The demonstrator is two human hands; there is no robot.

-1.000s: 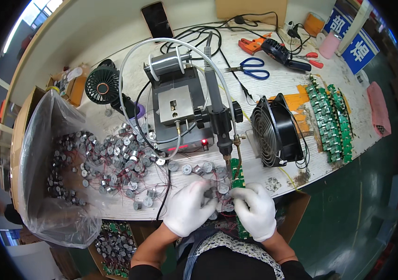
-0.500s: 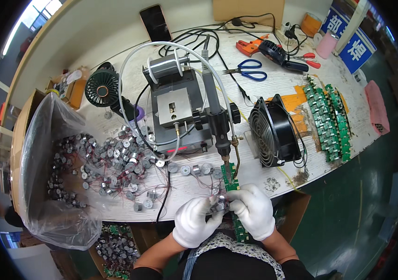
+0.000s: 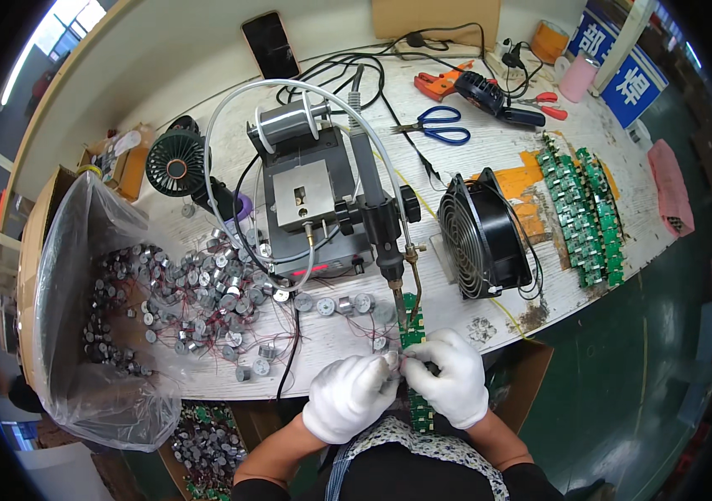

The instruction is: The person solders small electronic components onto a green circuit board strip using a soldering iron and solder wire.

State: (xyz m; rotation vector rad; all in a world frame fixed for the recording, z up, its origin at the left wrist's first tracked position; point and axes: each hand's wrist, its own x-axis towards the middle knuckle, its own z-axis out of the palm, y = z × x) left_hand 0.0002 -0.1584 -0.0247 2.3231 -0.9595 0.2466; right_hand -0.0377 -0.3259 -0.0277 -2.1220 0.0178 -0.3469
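Note:
My left hand (image 3: 353, 397), in a white glove, is closed at the fingertips around what looks like a small round motor, mostly hidden by the glove. Close beside it, my gloved right hand (image 3: 451, 377) pinches at the edge of a narrow strip of green circuit boards (image 3: 413, 329); what its fingers hold is too small to tell. The strip passes beneath my right hand toward my lap. Just above the hands, a soldering iron (image 3: 389, 255) on a stand points down at the strip, with a thin metal feed tube (image 3: 417, 288) beside its tip.
Many small silver motors (image 3: 231, 288) with red wires spill from a plastic-lined box (image 3: 64, 301) on the left. The soldering station (image 3: 306, 200) carries a solder spool (image 3: 287, 125). A black fan (image 3: 485, 238) stands right of the iron; beyond lie stacked green boards (image 3: 573, 217) and blue scissors (image 3: 439, 127).
The motor seen between both hands is now largely covered by my left fingers. My right fingertips have moved slightly left and closed together. The view has shifted a little.

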